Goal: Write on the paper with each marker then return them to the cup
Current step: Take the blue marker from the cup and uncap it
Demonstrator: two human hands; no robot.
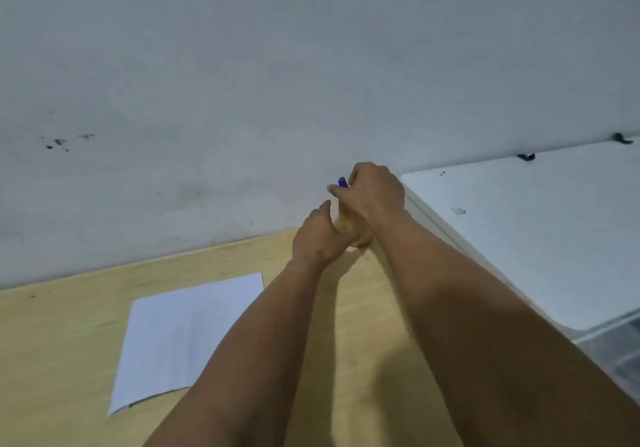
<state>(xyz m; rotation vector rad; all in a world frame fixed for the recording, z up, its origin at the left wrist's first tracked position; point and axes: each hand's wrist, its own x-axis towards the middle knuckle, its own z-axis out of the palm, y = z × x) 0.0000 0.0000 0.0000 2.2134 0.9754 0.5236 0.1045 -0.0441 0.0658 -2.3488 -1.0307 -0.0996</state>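
left hand (320, 235): wrapped round the cup (349, 227), steadying it on the counter (69, 342).
right hand (375, 192): fingers pinched on a blue marker (343, 182) above the cup.
paper (183, 339): lay near, apparently blank.

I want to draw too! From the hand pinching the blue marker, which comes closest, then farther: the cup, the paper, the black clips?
1. Cup, just under the right hand holding the blue marker.
2. Paper, lower left on the desk.
3. Black clips, far right by the wall.
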